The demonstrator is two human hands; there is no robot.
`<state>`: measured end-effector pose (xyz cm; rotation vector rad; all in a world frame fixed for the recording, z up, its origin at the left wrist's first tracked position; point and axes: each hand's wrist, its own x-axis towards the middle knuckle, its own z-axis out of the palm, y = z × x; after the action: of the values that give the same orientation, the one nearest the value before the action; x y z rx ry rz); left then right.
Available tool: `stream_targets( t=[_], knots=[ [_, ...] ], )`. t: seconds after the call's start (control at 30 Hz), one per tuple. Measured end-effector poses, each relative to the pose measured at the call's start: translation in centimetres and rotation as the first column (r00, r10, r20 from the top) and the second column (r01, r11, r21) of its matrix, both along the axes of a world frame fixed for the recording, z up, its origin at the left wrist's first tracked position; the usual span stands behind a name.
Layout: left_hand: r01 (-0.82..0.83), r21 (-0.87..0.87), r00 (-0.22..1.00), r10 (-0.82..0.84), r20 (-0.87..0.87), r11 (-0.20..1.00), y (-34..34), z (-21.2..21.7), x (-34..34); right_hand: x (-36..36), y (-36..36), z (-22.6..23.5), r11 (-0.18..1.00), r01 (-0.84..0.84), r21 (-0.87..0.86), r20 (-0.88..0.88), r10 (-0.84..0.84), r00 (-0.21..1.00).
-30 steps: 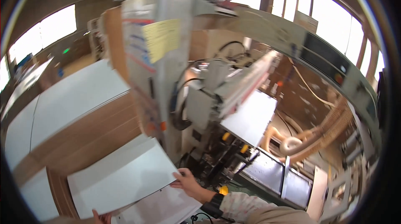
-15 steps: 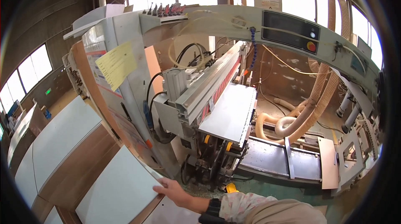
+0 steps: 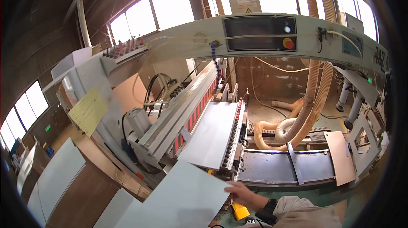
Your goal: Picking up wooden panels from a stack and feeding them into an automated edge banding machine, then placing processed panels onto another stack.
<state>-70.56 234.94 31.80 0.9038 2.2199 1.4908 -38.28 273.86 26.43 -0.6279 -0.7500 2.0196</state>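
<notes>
1. Right hand [image 3: 240, 192] is pinching the right edge of the white panel [image 3: 178, 198], fingers closed on it. Left hand isn't in view.
2. Panel sits bottom-centre, just in front of the drilling machine's bed [image 3: 210, 134].
3. Prob stiff, slick and wide w/ some heft, so IMO grab opposite edges.

Right hand [image 3: 240, 192] grips the right edge of a white panel [image 3: 178, 198], fingers over the top face; dark wristband and light sleeve enter from the lower edge. Left hand not in view. Panel lies tilted, its far corner near the machine bed [image 3: 212, 136], where a second white panel [image 3: 211, 133] rests flat beside a row of rollers. Curved machine gantry [image 3: 212, 36] overhead carries a dark screen [image 3: 255, 32] and red button [image 3: 288, 43]. Tan dust hoses [image 3: 312, 96] hang at right. Yellow sheet [image 3: 88, 110] taped to the cabinet at left. White panels [image 3: 55, 177] stacked lower left.
</notes>
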Motion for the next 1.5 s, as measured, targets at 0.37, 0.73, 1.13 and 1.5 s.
stream_targets(
  t=[0.37, 0.73, 1.13, 1.5],
  knots=[
    [-0.193, 0.196, 0.790, 0.033, 0.612, 0.961, 29.8, -10.8, 12.0, 6.7, 20.1, -4.0, 0.860, 0.509, -0.017, -0.069, -0.509, 0.858],
    [0.278, -0.087, 0.925, -0.242, 0.292, 0.957, 48.8, -12.6, 11.8, -1.9, 28.5, -5.1, 0.597, 0.554, 0.581, 0.441, -0.803, 0.402],
    [0.502, -0.247, 0.828, -0.379, 0.413, 0.829, 54.0, -9.5, 12.1, -1.3, 31.8, -4.4, 0.616, 0.500, 0.608, 0.547, -0.782, 0.299],
    [0.319, 0.016, 0.796, -0.277, 0.538, 0.948, 51.6, -3.4, 15.1, 4.4, 35.6, -8.1, 0.542, 0.698, 0.468, 0.167, -0.830, 0.533]
  ],
)
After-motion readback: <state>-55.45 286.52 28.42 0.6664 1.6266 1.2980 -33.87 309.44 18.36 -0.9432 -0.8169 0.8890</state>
